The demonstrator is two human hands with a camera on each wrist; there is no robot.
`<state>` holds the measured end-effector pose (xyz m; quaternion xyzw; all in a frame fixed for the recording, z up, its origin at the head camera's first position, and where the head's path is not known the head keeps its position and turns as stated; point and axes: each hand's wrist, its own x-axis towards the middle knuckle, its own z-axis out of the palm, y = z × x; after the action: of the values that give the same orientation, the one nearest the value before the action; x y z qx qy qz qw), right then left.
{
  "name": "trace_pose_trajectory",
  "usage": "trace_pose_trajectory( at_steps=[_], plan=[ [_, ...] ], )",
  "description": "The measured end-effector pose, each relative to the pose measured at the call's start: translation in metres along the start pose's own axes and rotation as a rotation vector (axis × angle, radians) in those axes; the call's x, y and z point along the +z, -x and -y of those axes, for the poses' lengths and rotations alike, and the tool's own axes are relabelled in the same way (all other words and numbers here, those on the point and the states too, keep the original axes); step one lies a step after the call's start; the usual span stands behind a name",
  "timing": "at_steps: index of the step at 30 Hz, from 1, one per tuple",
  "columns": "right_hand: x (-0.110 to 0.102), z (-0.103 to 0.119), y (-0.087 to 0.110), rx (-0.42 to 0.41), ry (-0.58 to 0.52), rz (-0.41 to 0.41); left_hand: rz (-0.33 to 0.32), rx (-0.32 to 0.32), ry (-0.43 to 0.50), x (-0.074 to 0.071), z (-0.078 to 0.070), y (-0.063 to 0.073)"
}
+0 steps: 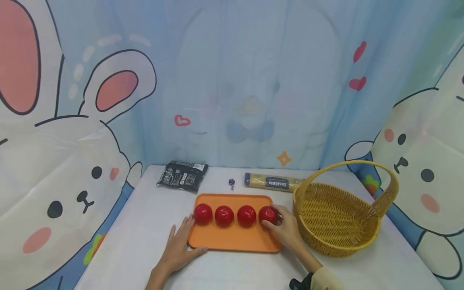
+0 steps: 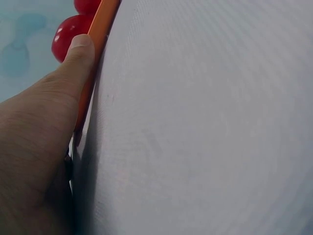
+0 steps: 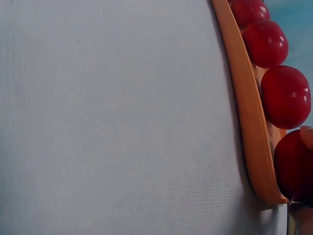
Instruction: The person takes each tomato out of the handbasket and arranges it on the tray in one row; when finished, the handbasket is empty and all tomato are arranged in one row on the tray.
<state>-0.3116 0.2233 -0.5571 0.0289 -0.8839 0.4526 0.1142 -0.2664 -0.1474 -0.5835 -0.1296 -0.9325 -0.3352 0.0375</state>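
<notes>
Several shiny red apples stand in a row on an orange tray (image 1: 235, 240). My right hand (image 1: 287, 228) holds the rightmost apple (image 1: 267, 214) between thumb and fingers, over the tray's right part. In the right wrist view that apple (image 3: 292, 166) sits at the tray's near corner, a fingertip on its side. My left hand (image 1: 177, 249) lies with fingers spread along the tray's left edge, its fingertips close to the leftmost apple (image 1: 203, 214). From the left wrist, the thumb (image 2: 78, 58) rests along the tray's orange rim (image 2: 100, 29).
A yellow wicker basket (image 1: 337, 246) with a tall handle stands right of the tray, beside my right forearm. Behind the tray lie a black packet (image 1: 183, 176), a small purple-wrapped lollipop (image 1: 232, 182) and a long yellow packet (image 1: 273, 182). A printed curtain (image 1: 253, 80) hangs behind the white table.
</notes>
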Motion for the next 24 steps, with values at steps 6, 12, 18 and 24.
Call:
trace_pose_trajectory(
  at_steps=[6, 12, 18, 24],
  plan=[
    [0.0032, -0.0024, -0.0036, 0.030, 0.030, 0.004, 0.004, 0.001, 0.000, 0.0008, 0.0026, -0.0005],
    [0.0036, -0.0031, -0.0059, 0.031, 0.041, 0.034, 0.003, -0.010, 0.011, 0.0018, 0.0049, -0.0001],
    [0.0052, -0.0037, -0.0059, 0.019, 0.021, 0.056, 0.009, -0.024, -0.006, 0.0012, 0.0071, -0.0002],
    [0.0035, -0.0043, -0.0066, 0.007, 0.010, 0.053, 0.008, 0.002, 0.006, 0.0034, 0.0070, -0.0017]
  ],
)
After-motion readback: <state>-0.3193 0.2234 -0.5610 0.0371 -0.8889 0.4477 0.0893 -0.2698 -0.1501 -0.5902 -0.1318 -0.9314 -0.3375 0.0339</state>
